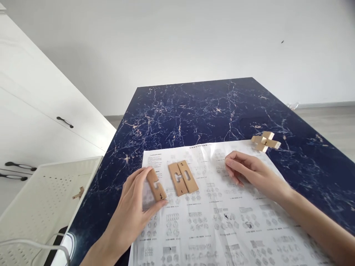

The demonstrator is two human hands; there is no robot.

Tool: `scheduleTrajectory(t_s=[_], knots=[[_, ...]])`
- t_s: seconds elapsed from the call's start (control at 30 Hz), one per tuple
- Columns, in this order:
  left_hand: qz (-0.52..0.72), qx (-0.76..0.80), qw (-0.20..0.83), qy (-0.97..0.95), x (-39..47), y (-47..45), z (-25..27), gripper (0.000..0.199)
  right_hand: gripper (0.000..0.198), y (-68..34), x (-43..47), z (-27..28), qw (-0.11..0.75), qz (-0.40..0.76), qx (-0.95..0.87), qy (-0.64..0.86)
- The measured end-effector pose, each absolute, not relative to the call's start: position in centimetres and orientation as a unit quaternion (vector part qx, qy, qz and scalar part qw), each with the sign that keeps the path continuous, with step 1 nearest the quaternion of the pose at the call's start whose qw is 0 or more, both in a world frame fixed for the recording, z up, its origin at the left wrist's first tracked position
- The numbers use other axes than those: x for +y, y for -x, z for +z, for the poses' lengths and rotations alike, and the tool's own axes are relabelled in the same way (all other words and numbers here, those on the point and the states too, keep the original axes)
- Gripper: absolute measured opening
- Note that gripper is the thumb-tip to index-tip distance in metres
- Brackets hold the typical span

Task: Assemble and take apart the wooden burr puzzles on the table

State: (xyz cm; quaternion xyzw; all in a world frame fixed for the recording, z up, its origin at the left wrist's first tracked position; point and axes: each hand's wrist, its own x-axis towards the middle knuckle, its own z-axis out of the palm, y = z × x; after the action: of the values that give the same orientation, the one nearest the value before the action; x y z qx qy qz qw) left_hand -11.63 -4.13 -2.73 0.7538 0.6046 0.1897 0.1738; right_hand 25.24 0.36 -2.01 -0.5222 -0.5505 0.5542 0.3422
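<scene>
My left hand (135,203) grips a notched wooden puzzle piece (155,184) marked 3 between thumb and fingers, at its two ends. Just right of it, two flat wooden pieces lie side by side on the paper: one (177,179) marked 1 with a shaped notch, the other (188,176) marked 2 with an oval slot. Over the paper's right part is my right hand (249,170), loosely curled, its fingers somewhat apart and nothing visible in it. Beneath everything lies a large printed instruction sheet (208,218) with many small diagrams.
An assembled wooden cross-shaped puzzle (266,141) stands at the sheet's upper right corner. The dark blue marbled table (188,111) reaches back toward the white wall. At left are a white perforated surface (41,192) with a small wooden piece (78,193), a cable (36,242) and white cabinets (41,96).
</scene>
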Motion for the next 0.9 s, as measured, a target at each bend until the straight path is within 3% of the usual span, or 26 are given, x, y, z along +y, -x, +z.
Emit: scheduleTrajectory(t_s=[0.53,0.77,0.9], knots=[[0.184,0.509,0.234,-0.808,-1.3,4.9,-1.8,0.085,0.042,-25.8,-0.3,-2.7,0.349,0.543,-0.615,0.453],[0.201,0.478,0.227,-0.824,0.7,0.8,-1.6,0.08,0.021,-25.5,-0.6,-3.5,0.342,0.374,-0.731,0.457],[0.206,0.445,0.235,-0.839,1.8,-0.2,-1.8,0.08,0.024,-25.7,-0.4,-3.7,0.294,0.233,-0.804,0.461]])
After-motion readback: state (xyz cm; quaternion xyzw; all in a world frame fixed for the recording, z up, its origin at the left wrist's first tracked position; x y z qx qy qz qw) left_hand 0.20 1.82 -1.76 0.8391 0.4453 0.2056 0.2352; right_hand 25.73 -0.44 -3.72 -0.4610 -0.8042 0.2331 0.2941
